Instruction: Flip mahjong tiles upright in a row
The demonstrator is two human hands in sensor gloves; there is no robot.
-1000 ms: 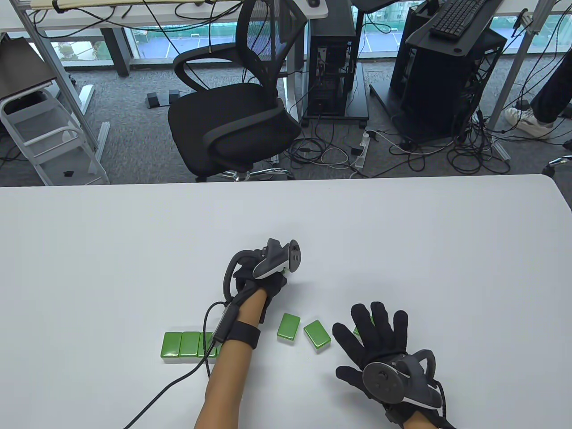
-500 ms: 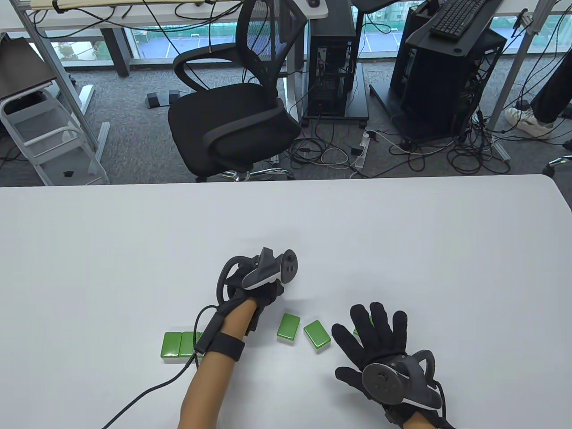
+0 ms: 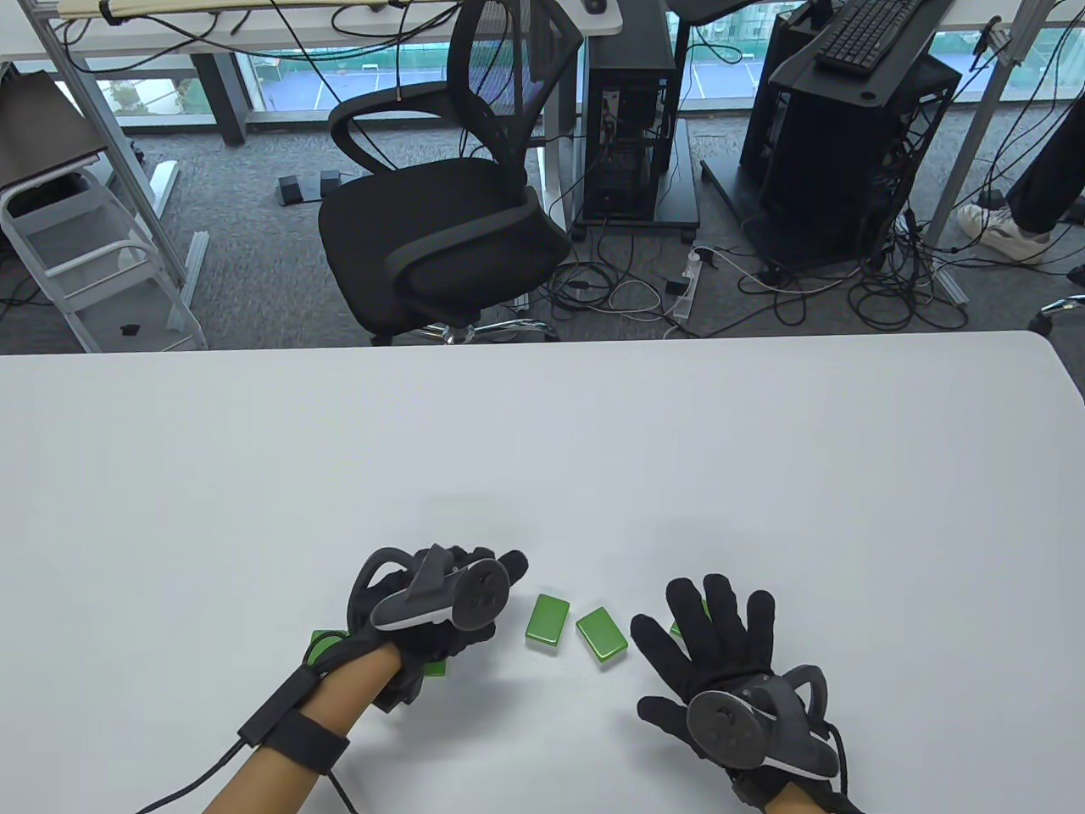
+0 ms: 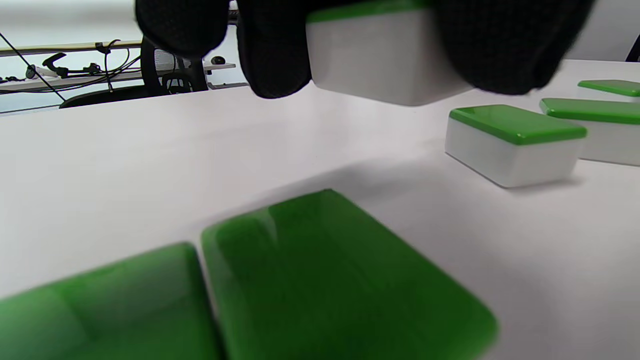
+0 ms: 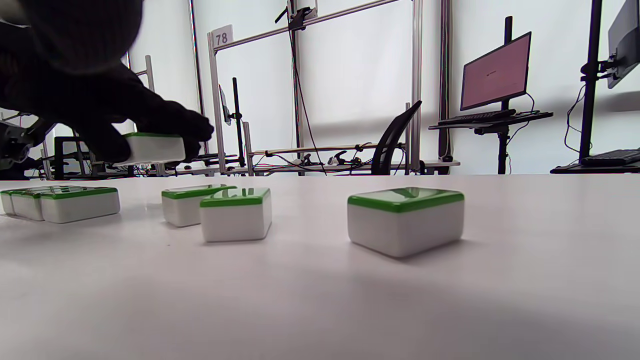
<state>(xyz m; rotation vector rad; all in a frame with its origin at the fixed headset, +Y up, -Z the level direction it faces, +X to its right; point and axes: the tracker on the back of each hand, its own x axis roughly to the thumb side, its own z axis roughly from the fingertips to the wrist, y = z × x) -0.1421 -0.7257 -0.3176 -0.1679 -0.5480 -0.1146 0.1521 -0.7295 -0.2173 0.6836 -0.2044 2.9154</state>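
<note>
Green-backed white mahjong tiles lie on the white table [image 3: 542,441]. My left hand [image 3: 462,598] pinches one tile [image 4: 380,65] green side up, just above the table; it also shows in the right wrist view [image 5: 150,148]. Below it lies a row of face-down tiles [image 4: 325,280], mostly hidden under the hand in the table view [image 3: 320,649]. Two loose tiles [image 3: 548,621] [image 3: 602,635] lie face down between my hands. My right hand [image 3: 720,627] lies open, fingers spread, holding nothing. A third loose tile [image 3: 676,629] peeks out behind its fingers.
A black office chair [image 3: 441,212] stands beyond the table's far edge, with computer towers [image 3: 631,110] and floor cables behind it. My left hand's cable [image 3: 195,776] trails across the table's front left.
My left hand has drawn back toward the front edge and to the left, and now hovers over the right end of the row. My right hand has not moved.
</note>
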